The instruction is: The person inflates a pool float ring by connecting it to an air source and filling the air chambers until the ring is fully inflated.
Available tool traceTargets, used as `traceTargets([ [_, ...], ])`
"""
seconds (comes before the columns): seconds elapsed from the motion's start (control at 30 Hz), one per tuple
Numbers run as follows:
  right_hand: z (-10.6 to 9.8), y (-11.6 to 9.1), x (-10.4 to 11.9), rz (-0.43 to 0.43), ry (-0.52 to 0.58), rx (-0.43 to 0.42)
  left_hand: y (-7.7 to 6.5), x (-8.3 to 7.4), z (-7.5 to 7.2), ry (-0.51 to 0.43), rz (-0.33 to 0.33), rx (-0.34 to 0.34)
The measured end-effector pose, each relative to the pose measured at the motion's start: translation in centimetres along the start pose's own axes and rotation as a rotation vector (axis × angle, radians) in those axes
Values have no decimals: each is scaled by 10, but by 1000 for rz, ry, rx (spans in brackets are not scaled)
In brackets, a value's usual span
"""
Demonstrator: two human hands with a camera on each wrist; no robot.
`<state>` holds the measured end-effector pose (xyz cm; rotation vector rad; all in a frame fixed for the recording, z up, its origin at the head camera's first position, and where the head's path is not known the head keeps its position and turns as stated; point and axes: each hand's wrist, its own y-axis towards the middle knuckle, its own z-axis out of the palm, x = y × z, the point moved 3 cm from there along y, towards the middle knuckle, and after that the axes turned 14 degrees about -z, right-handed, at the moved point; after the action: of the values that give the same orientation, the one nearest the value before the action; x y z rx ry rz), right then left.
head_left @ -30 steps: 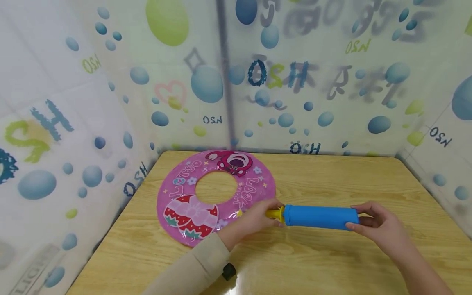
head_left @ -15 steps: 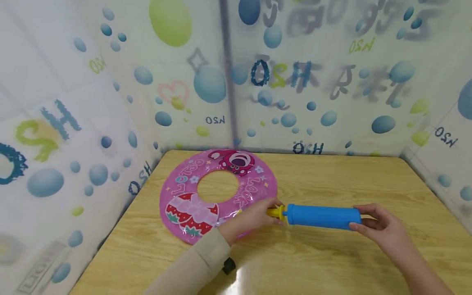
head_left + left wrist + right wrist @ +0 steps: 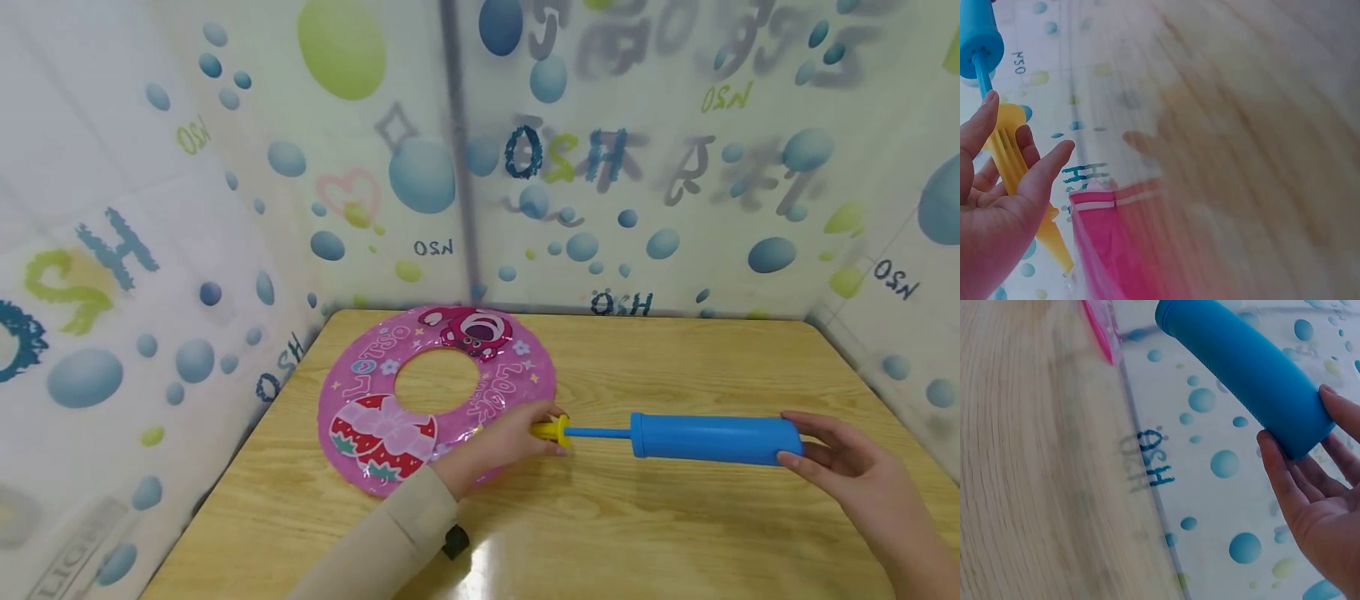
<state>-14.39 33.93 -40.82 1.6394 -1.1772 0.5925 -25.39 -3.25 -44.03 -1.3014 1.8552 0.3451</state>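
A hand air pump with a blue barrel (image 3: 716, 438) is stretched between both hands, roughly level over the table. Its thin blue rod (image 3: 598, 433) shows between barrel and yellow handle (image 3: 552, 431). My left hand (image 3: 517, 435) holds that handle, fingers around it in the left wrist view. There the yellow nozzle (image 3: 1055, 247) tapers down to a small clear piece beside the pink ring. My right hand (image 3: 1329, 519) grips the far end of the barrel with thumb and fingertips. The pink swim ring (image 3: 360, 375), printed with strawberries and a bear, lies flat, partly hidden behind my left hand.
The wooden table (image 3: 675, 533) reaches back to a white curtain wall (image 3: 660, 200) with blue and green bubble prints. More of this wall closes in at left and right. A small black object (image 3: 456, 542) shows beside my left sleeve (image 3: 390, 533).
My right hand has moved to the right with the barrel, drawing it away from the handle, so the blue rod now shows long. My left hand stays near the same place at the ring.
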Motion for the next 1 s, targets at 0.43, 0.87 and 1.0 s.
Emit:
traceTargets([
  [0.43, -41, 4, -26, -104, -144, -119, 5, 7, 2, 1, -41, -48],
  [0.87, -11, 30, -17, 70, 49, 39, 4, -4, 7, -60, -1, -59],
  [1.0, 4, 32, -14, 72, 150, 62, 4, -6, 10, -60, 1, -68],
])
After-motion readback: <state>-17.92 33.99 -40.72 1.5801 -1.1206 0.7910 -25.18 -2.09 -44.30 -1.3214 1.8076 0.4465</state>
